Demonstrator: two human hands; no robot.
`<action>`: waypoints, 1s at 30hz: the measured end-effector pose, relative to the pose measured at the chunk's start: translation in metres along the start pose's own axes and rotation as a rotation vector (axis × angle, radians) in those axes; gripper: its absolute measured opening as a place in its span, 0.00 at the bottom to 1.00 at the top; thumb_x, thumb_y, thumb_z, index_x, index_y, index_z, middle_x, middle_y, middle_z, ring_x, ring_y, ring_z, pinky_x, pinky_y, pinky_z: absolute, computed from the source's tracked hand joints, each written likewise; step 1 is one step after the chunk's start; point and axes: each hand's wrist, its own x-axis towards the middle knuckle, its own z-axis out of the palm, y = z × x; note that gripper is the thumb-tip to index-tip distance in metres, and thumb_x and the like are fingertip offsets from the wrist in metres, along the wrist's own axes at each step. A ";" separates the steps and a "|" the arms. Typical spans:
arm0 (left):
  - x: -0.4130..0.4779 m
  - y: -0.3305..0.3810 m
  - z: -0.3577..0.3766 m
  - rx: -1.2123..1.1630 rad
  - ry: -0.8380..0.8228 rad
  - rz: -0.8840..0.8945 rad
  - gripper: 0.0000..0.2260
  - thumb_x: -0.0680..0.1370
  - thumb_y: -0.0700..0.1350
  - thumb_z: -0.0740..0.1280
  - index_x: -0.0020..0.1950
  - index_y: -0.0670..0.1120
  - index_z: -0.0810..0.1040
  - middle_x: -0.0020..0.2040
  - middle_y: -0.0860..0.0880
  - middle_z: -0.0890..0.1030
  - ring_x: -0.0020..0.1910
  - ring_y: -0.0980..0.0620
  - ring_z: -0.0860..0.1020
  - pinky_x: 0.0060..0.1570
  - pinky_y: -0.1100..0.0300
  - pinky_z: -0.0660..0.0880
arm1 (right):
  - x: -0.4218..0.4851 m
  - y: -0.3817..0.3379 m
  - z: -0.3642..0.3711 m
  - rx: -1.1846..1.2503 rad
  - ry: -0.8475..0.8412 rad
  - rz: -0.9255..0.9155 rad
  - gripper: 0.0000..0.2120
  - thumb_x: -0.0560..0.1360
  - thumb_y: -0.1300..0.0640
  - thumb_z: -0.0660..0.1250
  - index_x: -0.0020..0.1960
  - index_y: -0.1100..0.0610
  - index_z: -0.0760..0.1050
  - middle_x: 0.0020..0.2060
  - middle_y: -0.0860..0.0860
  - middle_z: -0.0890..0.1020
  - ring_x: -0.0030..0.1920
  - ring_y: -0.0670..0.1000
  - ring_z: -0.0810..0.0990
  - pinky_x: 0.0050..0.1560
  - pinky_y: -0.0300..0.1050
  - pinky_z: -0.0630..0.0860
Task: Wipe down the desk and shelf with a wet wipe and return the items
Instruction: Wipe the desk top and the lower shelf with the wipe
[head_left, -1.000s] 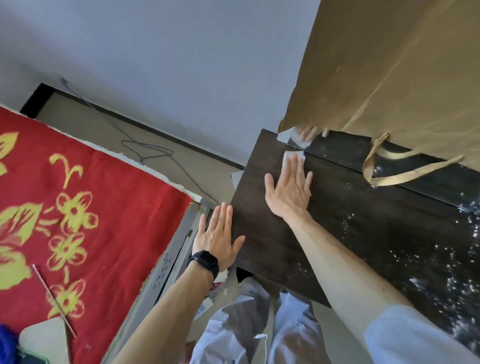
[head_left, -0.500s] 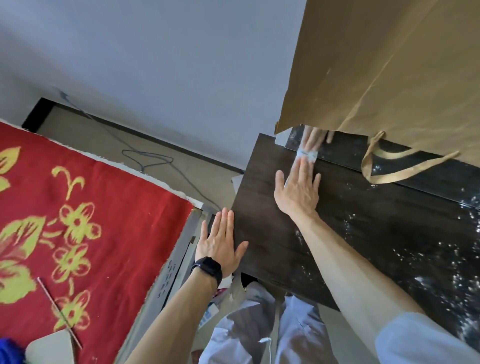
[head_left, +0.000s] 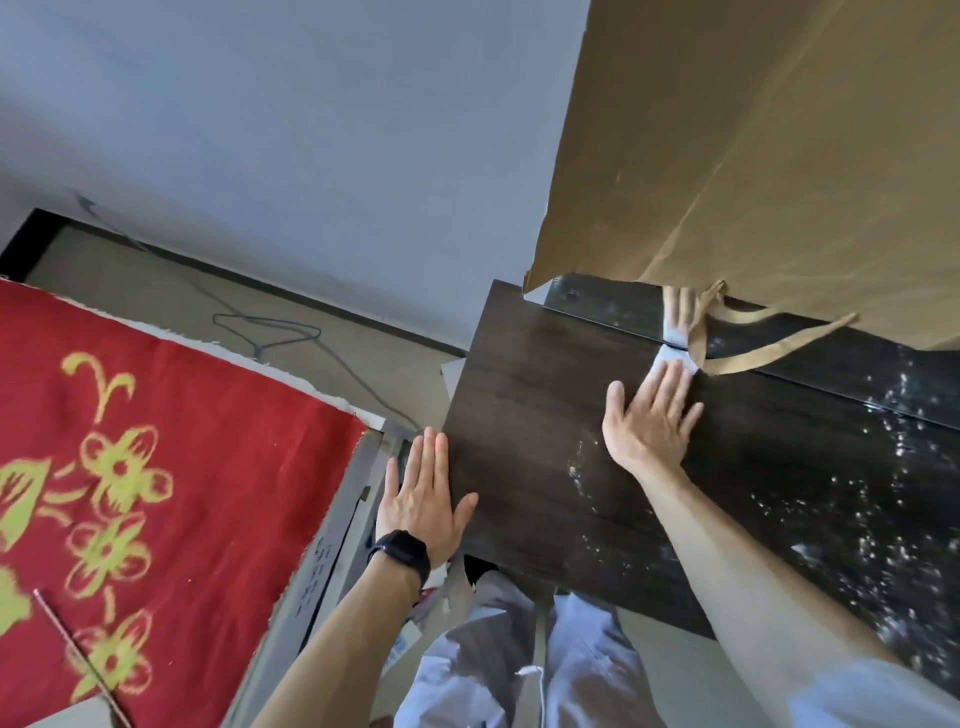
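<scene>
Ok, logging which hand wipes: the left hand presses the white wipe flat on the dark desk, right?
No, the right hand presses the white wipe flat on the dark desk, as the head view shows; the left hand rests flat at the desk's left edge.

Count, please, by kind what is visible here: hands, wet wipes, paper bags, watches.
hands: 2, the left hand and the right hand
wet wipe: 1
paper bag: 1
watch: 1
total: 5

Pale wall (head_left: 311, 156), red floral cloth (head_left: 171, 467)
</scene>
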 end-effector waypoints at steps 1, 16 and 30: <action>0.000 0.000 0.000 0.004 0.003 0.002 0.36 0.81 0.64 0.44 0.78 0.45 0.32 0.80 0.47 0.36 0.79 0.48 0.37 0.77 0.46 0.40 | -0.006 -0.021 0.007 -0.028 0.001 -0.114 0.35 0.81 0.39 0.40 0.80 0.58 0.37 0.80 0.53 0.40 0.79 0.51 0.36 0.77 0.62 0.37; 0.000 0.003 0.002 0.033 0.024 0.004 0.37 0.81 0.65 0.43 0.79 0.43 0.35 0.81 0.46 0.39 0.80 0.47 0.41 0.77 0.45 0.45 | -0.082 0.037 0.034 -0.009 0.107 -0.040 0.35 0.81 0.40 0.44 0.80 0.60 0.43 0.81 0.56 0.48 0.80 0.54 0.43 0.77 0.66 0.49; -0.054 -0.003 0.050 0.025 0.076 0.160 0.27 0.83 0.57 0.44 0.81 0.50 0.53 0.81 0.51 0.51 0.79 0.51 0.49 0.73 0.36 0.55 | -0.122 0.078 0.043 -0.039 0.079 0.003 0.36 0.81 0.39 0.46 0.80 0.60 0.44 0.80 0.56 0.48 0.80 0.55 0.46 0.74 0.68 0.55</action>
